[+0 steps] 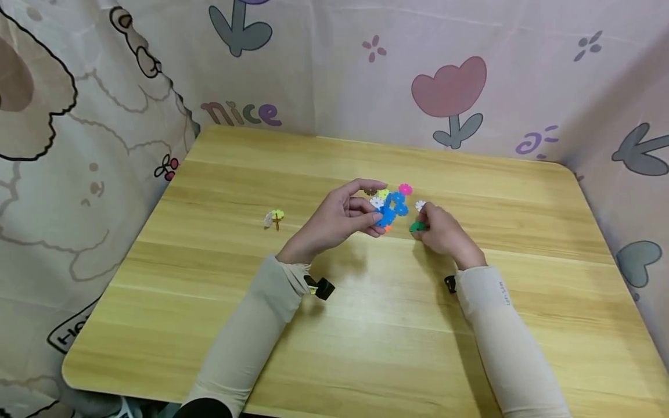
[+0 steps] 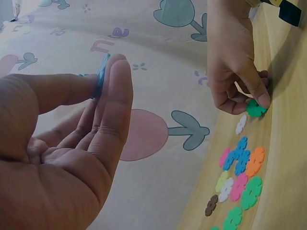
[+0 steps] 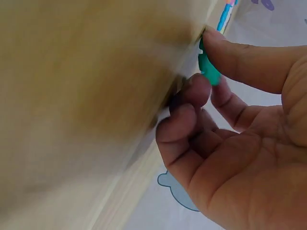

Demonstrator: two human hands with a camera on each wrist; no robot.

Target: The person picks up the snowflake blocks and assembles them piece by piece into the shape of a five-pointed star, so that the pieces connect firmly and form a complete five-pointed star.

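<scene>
Pinching a green disc against the table, the right hand works while the left hand grips a blue disc.

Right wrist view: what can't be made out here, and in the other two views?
- Right wrist view: the table is blurred; the right hand covers most of the green piece.
- Head view: the pile of pieces is too small to count, and the left hand covers part of it.
- Left wrist view: the blue piece shows edge-on only, its shape unclear.
</scene>
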